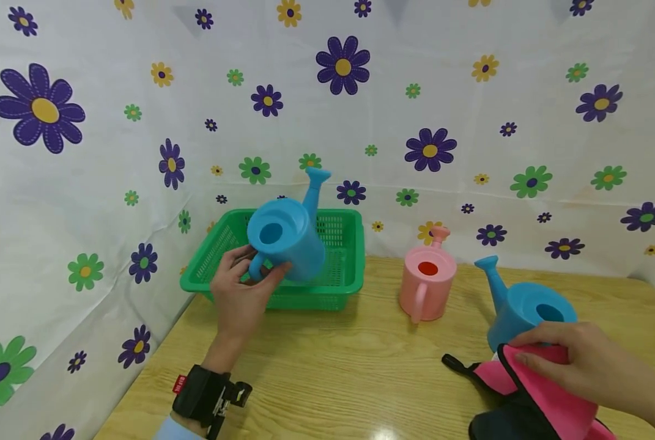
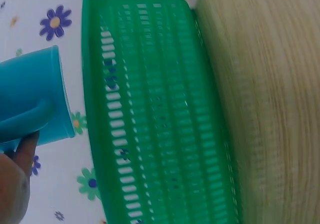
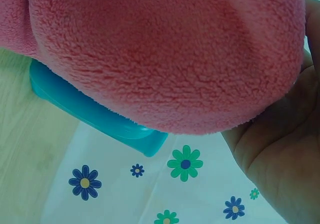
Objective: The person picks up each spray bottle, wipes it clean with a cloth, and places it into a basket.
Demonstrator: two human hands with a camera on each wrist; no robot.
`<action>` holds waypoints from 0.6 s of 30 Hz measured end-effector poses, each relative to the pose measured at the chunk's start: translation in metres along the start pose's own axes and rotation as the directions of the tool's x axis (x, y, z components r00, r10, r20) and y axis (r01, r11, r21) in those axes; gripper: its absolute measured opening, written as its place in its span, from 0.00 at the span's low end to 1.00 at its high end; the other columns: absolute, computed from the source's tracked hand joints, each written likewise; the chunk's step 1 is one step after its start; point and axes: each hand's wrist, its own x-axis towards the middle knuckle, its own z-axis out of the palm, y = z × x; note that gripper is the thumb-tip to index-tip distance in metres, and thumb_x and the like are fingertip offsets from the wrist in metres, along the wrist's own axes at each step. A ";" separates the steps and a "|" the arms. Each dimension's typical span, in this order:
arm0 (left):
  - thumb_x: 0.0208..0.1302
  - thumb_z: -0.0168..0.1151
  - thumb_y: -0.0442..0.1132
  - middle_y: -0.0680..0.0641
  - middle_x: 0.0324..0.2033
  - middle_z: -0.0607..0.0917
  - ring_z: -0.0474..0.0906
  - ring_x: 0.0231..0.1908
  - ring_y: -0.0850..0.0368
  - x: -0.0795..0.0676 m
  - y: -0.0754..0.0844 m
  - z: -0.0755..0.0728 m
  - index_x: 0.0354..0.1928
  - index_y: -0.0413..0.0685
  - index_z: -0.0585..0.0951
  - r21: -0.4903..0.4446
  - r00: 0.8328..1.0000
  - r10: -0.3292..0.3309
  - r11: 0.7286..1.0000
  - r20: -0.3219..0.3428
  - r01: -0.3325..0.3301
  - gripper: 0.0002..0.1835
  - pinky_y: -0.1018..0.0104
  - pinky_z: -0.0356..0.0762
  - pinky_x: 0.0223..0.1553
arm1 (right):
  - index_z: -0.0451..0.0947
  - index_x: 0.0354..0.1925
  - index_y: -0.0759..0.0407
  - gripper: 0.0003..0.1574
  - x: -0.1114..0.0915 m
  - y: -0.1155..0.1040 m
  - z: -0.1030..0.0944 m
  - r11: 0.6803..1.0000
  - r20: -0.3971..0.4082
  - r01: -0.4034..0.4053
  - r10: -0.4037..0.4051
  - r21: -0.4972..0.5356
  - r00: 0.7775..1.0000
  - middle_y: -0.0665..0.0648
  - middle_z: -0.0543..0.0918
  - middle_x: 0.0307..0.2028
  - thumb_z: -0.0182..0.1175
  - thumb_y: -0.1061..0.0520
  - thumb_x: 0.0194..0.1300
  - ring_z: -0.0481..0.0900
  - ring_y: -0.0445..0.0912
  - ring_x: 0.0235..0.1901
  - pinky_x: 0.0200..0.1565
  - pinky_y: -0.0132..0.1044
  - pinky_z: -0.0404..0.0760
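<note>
My left hand [image 1: 241,299] holds a blue watering can [image 1: 305,250] by its handle, thumb along its side, spout pointing up and away. The can hangs over the front of a green basket [image 1: 305,302]; in the left wrist view its blue body [image 2: 30,84] is beside the basket wall [image 2: 165,104]. At the right, my right hand [image 1: 591,366] pinches the edge of a pink and black cloth piece [image 1: 564,397] with a black loop. The cloth's fluffy pink side [image 3: 165,59] fills the right wrist view. Just behind it stands a second blue watering can [image 1: 517,315], partly hidden.
A pink watering can [image 1: 437,293] stands between the basket and the second blue can. The wooden table [image 1: 327,373] runs back to a white, flower-printed curtain [image 1: 371,122], which also hangs along the left side.
</note>
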 end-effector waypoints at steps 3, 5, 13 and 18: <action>0.43 0.79 0.34 0.34 0.43 0.80 0.78 0.47 0.48 0.005 -0.009 -0.004 0.25 0.28 0.85 0.046 0.999 -0.036 0.998 -0.037 0.038 0.13 0.78 0.79 0.36 | 0.86 0.40 0.49 0.17 0.000 0.000 0.002 1.000 0.008 -0.001 0.001 0.005 1.000 0.48 0.89 0.34 0.75 0.55 0.47 0.82 0.50 0.36 0.30 0.53 0.87; 0.43 0.78 0.31 0.32 0.42 0.80 0.77 0.47 0.45 0.010 -0.010 -0.006 0.24 0.26 0.85 0.063 0.998 -0.041 0.997 -0.048 0.044 0.13 0.76 0.78 0.37 | 0.86 0.39 0.48 0.17 0.000 0.000 0.002 1.000 0.010 -0.006 0.006 0.014 1.000 0.49 0.89 0.34 0.75 0.55 0.47 0.82 0.52 0.37 0.31 0.57 0.86; 0.39 0.80 0.30 0.29 0.38 0.82 0.78 0.43 0.39 0.014 -0.037 -0.013 0.18 0.26 0.82 0.167 0.999 0.049 0.985 -0.005 -0.048 0.14 0.45 0.83 0.37 | 0.86 0.39 0.47 0.17 -0.002 0.004 0.006 0.999 -0.007 0.001 0.000 0.034 1.000 0.50 0.89 0.35 0.76 0.54 0.47 0.81 0.57 0.40 0.33 0.63 0.84; 0.41 0.80 0.36 0.30 0.39 0.82 0.78 0.44 0.38 0.013 -0.061 -0.015 0.17 0.29 0.82 0.214 0.998 0.048 0.975 0.041 -0.055 0.16 0.36 0.79 0.41 | 0.86 0.40 0.48 0.17 -0.004 0.005 0.006 0.999 0.008 -0.009 0.009 0.050 1.000 0.50 0.89 0.36 0.75 0.54 0.48 0.82 0.58 0.40 0.34 0.64 0.83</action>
